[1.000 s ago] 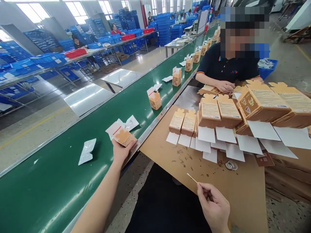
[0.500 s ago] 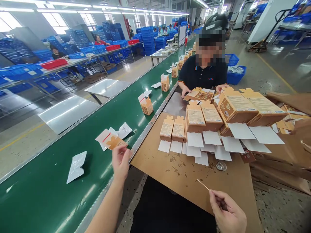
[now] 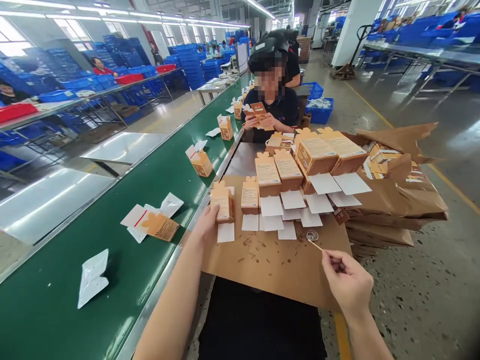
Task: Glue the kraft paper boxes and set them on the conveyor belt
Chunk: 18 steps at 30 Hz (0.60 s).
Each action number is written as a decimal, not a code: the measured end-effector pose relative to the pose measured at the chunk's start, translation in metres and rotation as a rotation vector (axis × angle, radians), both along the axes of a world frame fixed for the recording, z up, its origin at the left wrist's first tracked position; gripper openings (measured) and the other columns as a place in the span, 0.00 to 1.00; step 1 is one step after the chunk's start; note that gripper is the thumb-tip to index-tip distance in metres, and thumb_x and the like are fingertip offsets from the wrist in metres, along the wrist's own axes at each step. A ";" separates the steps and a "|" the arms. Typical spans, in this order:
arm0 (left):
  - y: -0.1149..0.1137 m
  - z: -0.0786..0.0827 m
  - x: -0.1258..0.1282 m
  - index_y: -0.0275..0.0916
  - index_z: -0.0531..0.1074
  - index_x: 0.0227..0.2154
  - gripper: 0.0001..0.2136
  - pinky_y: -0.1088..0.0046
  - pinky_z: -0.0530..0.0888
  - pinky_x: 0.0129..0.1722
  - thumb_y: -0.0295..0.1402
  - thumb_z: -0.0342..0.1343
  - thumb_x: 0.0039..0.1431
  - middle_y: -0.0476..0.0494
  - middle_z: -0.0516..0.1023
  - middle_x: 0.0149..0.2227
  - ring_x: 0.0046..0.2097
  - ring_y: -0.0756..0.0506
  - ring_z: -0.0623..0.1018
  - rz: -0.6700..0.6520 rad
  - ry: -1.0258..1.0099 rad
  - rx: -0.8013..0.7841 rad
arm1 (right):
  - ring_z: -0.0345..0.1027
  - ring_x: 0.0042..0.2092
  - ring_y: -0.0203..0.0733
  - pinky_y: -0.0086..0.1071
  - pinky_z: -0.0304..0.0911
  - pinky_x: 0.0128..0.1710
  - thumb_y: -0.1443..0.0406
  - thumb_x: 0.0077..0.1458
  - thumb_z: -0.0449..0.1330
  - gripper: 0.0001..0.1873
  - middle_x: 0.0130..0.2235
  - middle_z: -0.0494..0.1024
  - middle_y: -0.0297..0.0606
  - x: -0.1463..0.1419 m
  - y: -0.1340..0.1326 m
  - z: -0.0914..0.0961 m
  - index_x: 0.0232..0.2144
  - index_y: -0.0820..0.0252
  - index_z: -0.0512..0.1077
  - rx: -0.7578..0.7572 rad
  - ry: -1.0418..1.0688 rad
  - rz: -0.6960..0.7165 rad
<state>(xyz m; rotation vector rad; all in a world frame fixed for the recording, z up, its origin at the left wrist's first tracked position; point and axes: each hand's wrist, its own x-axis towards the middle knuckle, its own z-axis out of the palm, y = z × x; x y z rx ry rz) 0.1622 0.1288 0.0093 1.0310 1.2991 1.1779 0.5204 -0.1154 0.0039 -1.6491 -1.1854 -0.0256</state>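
My left hand [image 3: 205,222] is closed around the side of an orange-brown carton [image 3: 224,206] at the left end of the carton group; its white bottom flap points toward me. Between my right thumb and fingers is a thin cotton swab [image 3: 316,245]. The swab's tip is at the small clear dish [image 3: 312,235], though whether it touches liquid cannot be seen. My right hand [image 3: 347,275] hovers over the right edge of the brown board [image 3: 262,270]. Stacked cartons [image 3: 288,172] stand beyond, their white flaps hanging toward me.
A green conveyor belt [image 3: 123,280] runs along my left. It carries an orange carton [image 3: 162,226], silver pouches [image 3: 93,277] and upright cartons farther away. A co-worker [image 3: 272,100] across the board holds a carton. Brown paper wrapping [image 3: 397,210] with cartons inside lies at right.
My left hand has moved from the carton on the belt to a carton on the board. The swab has moved to the dish. The co-worker has lifted a carton. The view has turned right.
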 end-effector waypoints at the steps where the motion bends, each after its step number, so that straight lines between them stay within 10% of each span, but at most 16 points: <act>1: -0.014 0.002 -0.010 0.40 0.86 0.44 0.26 0.43 0.80 0.66 0.52 0.82 0.49 0.28 0.92 0.52 0.62 0.23 0.87 -0.003 -0.025 -0.039 | 0.74 0.24 0.42 0.34 0.74 0.28 0.46 0.72 0.67 0.24 0.26 0.84 0.40 0.008 0.005 -0.002 0.32 0.54 0.86 -0.028 -0.030 -0.034; 9: -0.124 -0.009 -0.021 0.37 0.84 0.56 0.40 0.39 0.82 0.68 0.46 0.90 0.40 0.25 0.88 0.63 0.66 0.20 0.85 -0.077 -0.207 -0.242 | 0.71 0.23 0.42 0.34 0.68 0.28 0.41 0.68 0.62 0.28 0.23 0.79 0.38 0.036 0.039 -0.011 0.26 0.53 0.80 -0.261 -0.094 0.009; 14: -0.134 -0.015 -0.004 0.38 0.82 0.54 0.40 0.36 0.79 0.70 0.46 0.91 0.38 0.26 0.89 0.61 0.67 0.20 0.85 -0.008 -0.184 -0.244 | 0.73 0.24 0.43 0.35 0.72 0.28 0.43 0.68 0.67 0.26 0.25 0.82 0.40 0.020 0.023 -0.014 0.31 0.56 0.85 -0.165 0.012 -0.037; 18: -0.131 -0.017 -0.003 0.39 0.82 0.54 0.39 0.34 0.78 0.70 0.44 0.90 0.39 0.27 0.89 0.60 0.66 0.20 0.85 -0.015 -0.164 -0.220 | 0.75 0.24 0.40 0.32 0.72 0.25 0.53 0.72 0.69 0.17 0.28 0.84 0.38 -0.047 0.009 -0.016 0.34 0.55 0.86 -0.087 0.170 0.221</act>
